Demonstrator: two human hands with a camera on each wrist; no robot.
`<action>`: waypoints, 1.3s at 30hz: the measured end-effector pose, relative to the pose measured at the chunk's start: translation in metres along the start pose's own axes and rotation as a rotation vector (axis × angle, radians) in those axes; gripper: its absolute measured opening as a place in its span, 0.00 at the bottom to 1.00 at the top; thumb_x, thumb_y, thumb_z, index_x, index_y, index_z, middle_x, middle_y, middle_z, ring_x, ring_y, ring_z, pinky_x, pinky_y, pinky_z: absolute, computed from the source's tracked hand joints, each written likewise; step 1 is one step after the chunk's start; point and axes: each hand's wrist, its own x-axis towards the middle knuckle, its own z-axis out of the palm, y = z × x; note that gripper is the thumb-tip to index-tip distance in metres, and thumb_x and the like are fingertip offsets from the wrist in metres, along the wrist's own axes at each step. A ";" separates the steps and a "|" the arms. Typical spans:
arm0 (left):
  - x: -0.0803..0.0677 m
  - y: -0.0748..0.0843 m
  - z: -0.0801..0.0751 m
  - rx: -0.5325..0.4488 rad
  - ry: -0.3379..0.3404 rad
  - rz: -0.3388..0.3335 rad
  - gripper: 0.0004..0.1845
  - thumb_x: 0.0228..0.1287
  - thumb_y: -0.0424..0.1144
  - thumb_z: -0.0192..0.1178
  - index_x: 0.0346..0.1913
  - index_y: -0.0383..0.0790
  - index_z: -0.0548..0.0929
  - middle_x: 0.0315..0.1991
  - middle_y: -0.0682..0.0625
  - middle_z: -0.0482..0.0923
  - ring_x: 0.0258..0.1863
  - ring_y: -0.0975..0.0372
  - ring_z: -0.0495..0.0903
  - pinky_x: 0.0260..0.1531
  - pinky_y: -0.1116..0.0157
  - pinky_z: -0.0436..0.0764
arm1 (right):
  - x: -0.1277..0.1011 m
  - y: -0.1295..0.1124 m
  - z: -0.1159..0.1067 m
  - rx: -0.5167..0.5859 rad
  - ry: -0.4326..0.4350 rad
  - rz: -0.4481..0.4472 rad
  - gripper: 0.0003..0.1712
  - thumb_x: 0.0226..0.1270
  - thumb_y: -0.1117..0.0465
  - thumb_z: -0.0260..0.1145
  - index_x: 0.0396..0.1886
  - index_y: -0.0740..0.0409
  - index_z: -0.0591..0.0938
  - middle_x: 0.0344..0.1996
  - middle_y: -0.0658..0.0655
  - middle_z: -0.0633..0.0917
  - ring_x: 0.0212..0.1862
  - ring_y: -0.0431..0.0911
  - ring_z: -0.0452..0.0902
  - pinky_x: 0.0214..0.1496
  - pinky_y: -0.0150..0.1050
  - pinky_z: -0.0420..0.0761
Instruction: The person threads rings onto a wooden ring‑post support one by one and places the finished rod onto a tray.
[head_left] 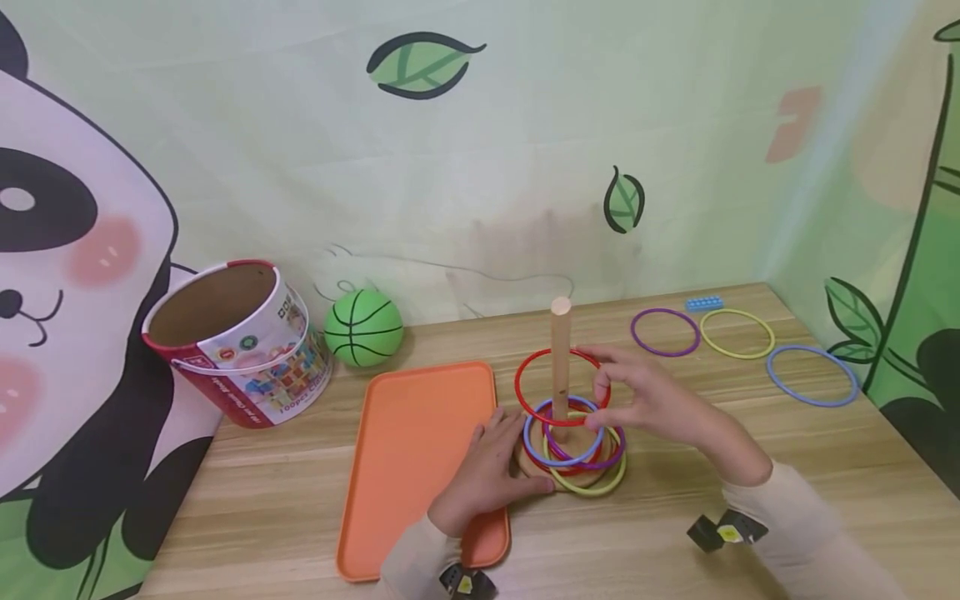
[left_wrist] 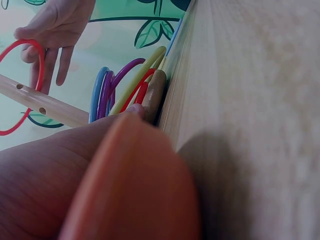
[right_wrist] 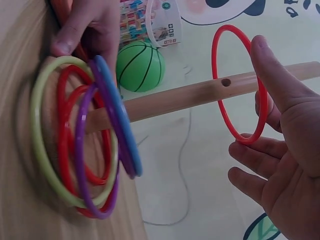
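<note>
My right hand [head_left: 648,396] pinches a red ring [right_wrist: 216,55] by its right side, between thumb and fingers. The ring hangs around the upright wooden peg [head_left: 561,358], above the pile at its foot. My left hand [head_left: 491,462] rests against the left edge of the round wooden base [left_wrist: 155,95], thumb toward the front and fingers extended toward the back. Over the base lie several tilted, overlapping rings, among them a blue ring [right_wrist: 117,112], a purple ring [right_wrist: 80,145] and a yellow-green ring [right_wrist: 36,107], with red ones between.
Left of the base lies an orange tray [head_left: 405,450], partly under the left forearm. Behind it stand a green ball [head_left: 363,327] and a tilted bucket [head_left: 247,367]. At the back right are a purple ring [head_left: 634,335], a yellow ring [head_left: 738,357], a blue ring [head_left: 810,403] and a blue toy brick [head_left: 703,304].
</note>
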 end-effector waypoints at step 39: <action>0.000 0.000 -0.001 -0.010 0.005 0.013 0.57 0.58 0.63 0.76 0.85 0.50 0.59 0.82 0.47 0.61 0.84 0.40 0.45 0.75 0.31 0.44 | -0.022 0.031 0.031 0.061 -0.043 0.123 0.19 0.55 0.56 0.84 0.29 0.45 0.77 0.72 0.70 0.75 0.71 0.71 0.70 0.68 0.68 0.71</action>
